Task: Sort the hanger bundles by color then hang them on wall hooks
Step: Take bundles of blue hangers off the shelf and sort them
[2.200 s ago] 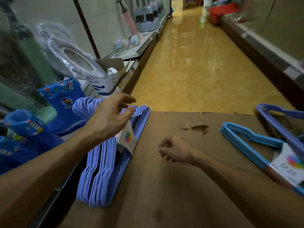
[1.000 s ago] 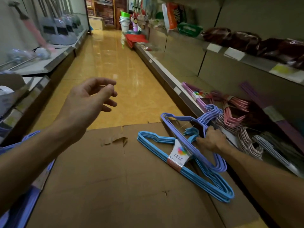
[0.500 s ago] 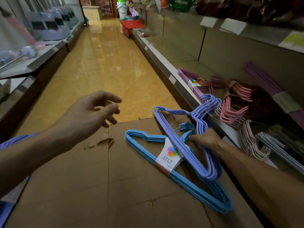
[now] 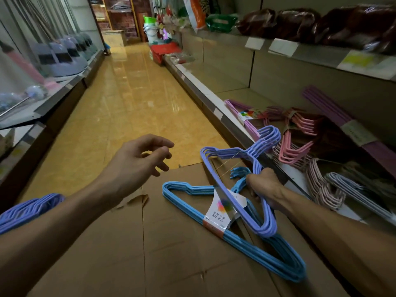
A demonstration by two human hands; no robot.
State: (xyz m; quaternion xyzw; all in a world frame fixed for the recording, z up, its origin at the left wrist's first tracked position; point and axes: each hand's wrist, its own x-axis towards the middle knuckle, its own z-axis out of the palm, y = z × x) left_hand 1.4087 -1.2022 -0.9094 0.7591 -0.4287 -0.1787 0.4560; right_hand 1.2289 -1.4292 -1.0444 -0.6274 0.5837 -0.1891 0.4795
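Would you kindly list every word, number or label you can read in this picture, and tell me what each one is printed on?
"NO 829": on the white paper tag wrapped around the light blue hanger bundle on the cardboard.
Small characters above that number on the same tag: too small to read.
Tag on the purple hanger bundle on the shelf: blurred, unreadable.
Shelf-edge price labels: no text legible.

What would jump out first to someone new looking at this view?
The periwinkle hanger bundle gripped by the right hand, lying across the sky-blue bundle on the cardboard. The left hand hovers empty mid-frame; pink hangers crowd the right shelf.
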